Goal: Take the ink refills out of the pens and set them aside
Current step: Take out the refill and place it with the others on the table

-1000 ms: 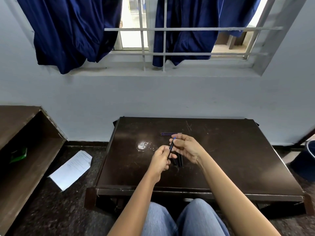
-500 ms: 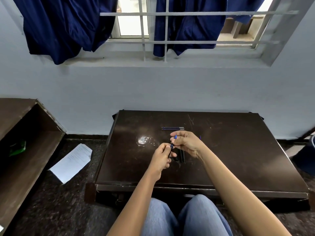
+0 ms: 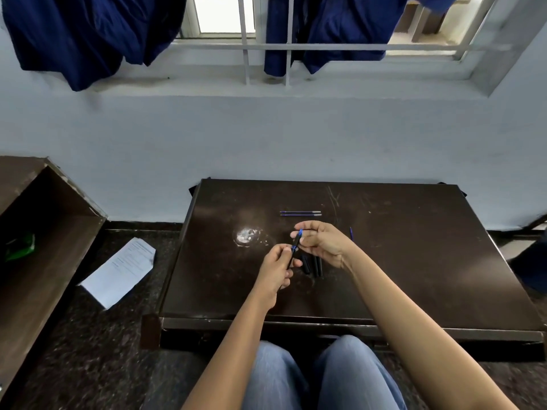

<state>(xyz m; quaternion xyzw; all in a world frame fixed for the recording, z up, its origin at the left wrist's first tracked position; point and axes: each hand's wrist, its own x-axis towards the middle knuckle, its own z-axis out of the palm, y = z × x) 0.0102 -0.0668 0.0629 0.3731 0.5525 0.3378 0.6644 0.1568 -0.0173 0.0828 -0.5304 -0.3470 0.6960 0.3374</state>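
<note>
Above the middle of the dark table [image 3: 414, 261], both hands hold one dark pen with blue parts [image 3: 296, 245]. My left hand [image 3: 278, 267] grips its lower barrel. My right hand [image 3: 322, 244] pinches its upper blue end. Under my right hand lie several dark pens [image 3: 313, 264] side by side. Two thin blue ink refills [image 3: 300, 213] lie parallel further back on the table. A small blue piece [image 3: 351, 233] shows just right of my right hand.
A white paper sheet [image 3: 121, 270] lies on the floor left of the table. A brown wooden shelf [image 3: 35, 247] stands at far left. A shiny glare spot [image 3: 247, 234] marks the table left of my hands. Blue curtains [image 3: 88, 34] hang at the barred window.
The camera has tilted down slightly, so the table sits higher in view. Both hands stay on the pen; my right hand's fingers have shifted a little at its tip.
</note>
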